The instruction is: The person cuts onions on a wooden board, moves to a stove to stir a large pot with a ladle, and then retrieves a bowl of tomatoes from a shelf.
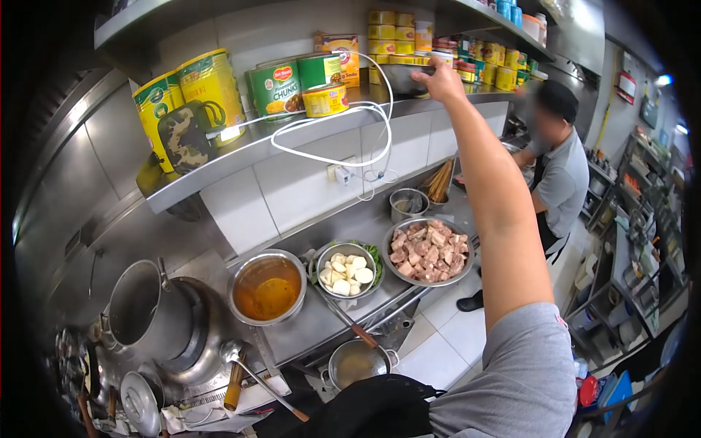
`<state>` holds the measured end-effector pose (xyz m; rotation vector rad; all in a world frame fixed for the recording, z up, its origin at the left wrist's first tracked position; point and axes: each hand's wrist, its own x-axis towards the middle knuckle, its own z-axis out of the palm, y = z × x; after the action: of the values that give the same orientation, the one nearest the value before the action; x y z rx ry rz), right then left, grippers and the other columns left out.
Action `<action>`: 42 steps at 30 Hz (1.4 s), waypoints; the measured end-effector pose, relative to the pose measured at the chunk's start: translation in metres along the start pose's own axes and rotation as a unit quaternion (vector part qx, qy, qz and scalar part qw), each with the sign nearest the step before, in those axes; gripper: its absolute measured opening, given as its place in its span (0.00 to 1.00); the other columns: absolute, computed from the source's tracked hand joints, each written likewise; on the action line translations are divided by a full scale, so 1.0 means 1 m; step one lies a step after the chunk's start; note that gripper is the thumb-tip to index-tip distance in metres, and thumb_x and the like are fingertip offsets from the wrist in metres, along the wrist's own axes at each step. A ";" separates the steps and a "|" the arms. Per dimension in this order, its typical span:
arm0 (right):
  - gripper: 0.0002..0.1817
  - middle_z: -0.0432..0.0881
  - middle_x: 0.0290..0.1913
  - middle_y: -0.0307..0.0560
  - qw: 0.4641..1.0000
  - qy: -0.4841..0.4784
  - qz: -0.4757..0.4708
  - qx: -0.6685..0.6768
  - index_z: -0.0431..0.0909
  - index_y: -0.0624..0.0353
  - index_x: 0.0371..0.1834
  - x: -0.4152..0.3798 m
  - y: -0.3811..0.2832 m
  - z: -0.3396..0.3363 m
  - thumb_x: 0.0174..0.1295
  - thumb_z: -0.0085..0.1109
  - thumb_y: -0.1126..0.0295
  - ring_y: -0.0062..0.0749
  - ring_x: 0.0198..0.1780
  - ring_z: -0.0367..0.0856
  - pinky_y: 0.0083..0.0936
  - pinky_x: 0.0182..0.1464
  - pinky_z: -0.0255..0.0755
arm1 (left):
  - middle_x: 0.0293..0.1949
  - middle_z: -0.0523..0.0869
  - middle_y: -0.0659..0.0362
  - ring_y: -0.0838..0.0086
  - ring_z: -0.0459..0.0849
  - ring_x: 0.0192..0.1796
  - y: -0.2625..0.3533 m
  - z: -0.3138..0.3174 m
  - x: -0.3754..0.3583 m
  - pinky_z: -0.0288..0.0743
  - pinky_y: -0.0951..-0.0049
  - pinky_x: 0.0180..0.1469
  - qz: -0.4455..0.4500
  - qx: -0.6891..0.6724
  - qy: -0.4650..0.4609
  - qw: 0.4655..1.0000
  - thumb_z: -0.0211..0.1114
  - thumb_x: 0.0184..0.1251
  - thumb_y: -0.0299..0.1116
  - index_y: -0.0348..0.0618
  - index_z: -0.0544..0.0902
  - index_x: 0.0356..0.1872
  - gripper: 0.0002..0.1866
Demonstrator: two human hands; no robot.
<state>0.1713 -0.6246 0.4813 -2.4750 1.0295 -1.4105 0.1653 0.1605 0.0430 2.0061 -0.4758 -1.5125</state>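
Observation:
My right hand is raised to the steel shelf, its fingers closed at the right rim of a dark metal bowl. What lies inside the bowl is hidden. Stacked yellow cans stand just behind it, and a box of baking soda is to its left. Several small cans and jars line the shelf to the right of the hand. On the counter below my arm sits a metal bowl of raw meat chunks. My left hand is out of view.
A bowl of brown liquid, a bowl of peeled white pieces over greens, and a tall pot stand below. A white cable hangs off the shelf. A co-worker stands at the right.

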 end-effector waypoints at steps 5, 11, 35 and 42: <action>0.34 0.85 0.54 0.56 0.999 0.048 0.008 -0.021 0.76 0.54 0.58 -0.038 0.022 -0.065 0.55 0.73 0.44 0.53 0.57 0.82 0.45 0.55 0.75 | 0.61 0.83 0.53 0.65 0.80 0.63 0.010 -0.014 -0.005 0.69 0.66 0.69 0.063 -0.032 -0.080 0.994 0.63 0.73 0.39 0.41 0.79 0.64 0.23; 0.25 0.79 0.45 0.56 0.988 0.116 -0.074 -0.065 0.74 0.60 0.39 -0.198 0.041 -0.143 0.44 0.81 0.66 0.53 0.52 0.81 0.42 0.52 0.76 | 0.65 0.81 0.50 0.64 0.79 0.67 0.049 -0.072 0.056 0.70 0.66 0.69 0.163 0.214 -0.108 0.957 0.65 0.69 0.41 0.41 0.79 0.64 0.26; 0.38 0.73 0.64 0.53 0.738 0.237 0.631 0.028 0.59 0.53 0.77 -1.095 -0.286 -0.335 0.64 0.63 0.75 0.38 0.63 0.78 0.34 0.54 0.82 | 0.47 0.85 0.50 0.68 0.90 0.37 -0.012 0.324 0.030 0.88 0.72 0.28 0.067 0.227 -0.538 0.809 0.61 0.66 0.24 0.36 0.73 0.59 0.20; 0.24 0.82 0.52 0.49 0.471 0.385 0.741 0.286 0.65 0.56 0.72 -1.214 -0.369 -0.428 0.76 0.54 0.63 0.32 0.41 0.88 0.25 0.33 0.84 | 0.45 0.85 0.55 0.71 0.89 0.38 -0.106 0.474 -0.092 0.87 0.73 0.29 0.151 0.420 -0.694 0.565 0.65 0.66 0.25 0.37 0.73 0.58 0.21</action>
<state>-0.3945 0.4888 -0.0027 0.1523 1.5969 -1.4389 -0.3201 0.1870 -0.0464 0.4520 -2.3412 -2.5959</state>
